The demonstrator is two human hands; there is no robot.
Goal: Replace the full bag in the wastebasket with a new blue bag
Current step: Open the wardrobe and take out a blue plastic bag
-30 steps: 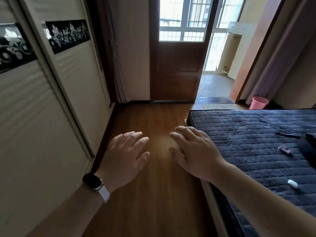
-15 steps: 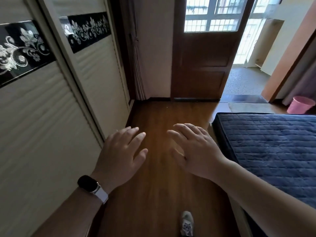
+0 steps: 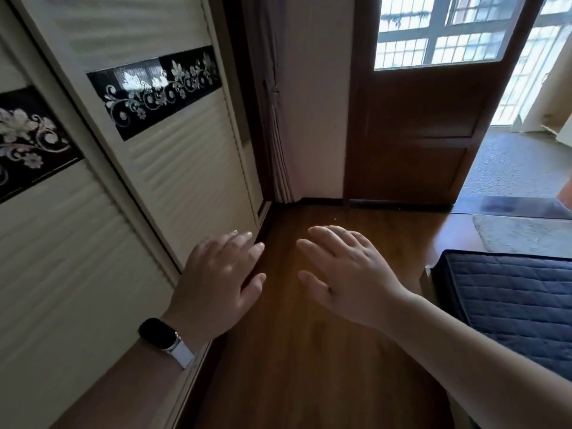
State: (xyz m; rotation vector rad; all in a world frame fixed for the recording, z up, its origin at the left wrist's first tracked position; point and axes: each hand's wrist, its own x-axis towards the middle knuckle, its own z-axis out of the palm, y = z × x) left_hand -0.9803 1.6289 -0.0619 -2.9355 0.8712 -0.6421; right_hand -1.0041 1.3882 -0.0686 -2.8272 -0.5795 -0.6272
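Observation:
My left hand point(image 3: 218, 275) and my right hand point(image 3: 348, 275) are held out in front of me over the wooden floor point(image 3: 309, 366), palms down, fingers spread, holding nothing. A dark watch with a white strap point(image 3: 165, 340) sits on my left wrist. No wastebasket and no bag, blue or otherwise, shows in this view.
A cream sliding wardrobe point(image 3: 93, 212) with black floral bands runs along the left. A dark blue quilted mattress point(image 3: 507, 292) lies low at the right. Ahead stand a brown door with a window point(image 3: 427, 134), an open doorway to a balcony point(image 3: 510, 162) and a grey mat point(image 3: 526, 233).
The view has swung left and moved forward: the pink wastebasket at the far right has left the frame, and the wardrobe fills more of it. Both hands stay open and empty.

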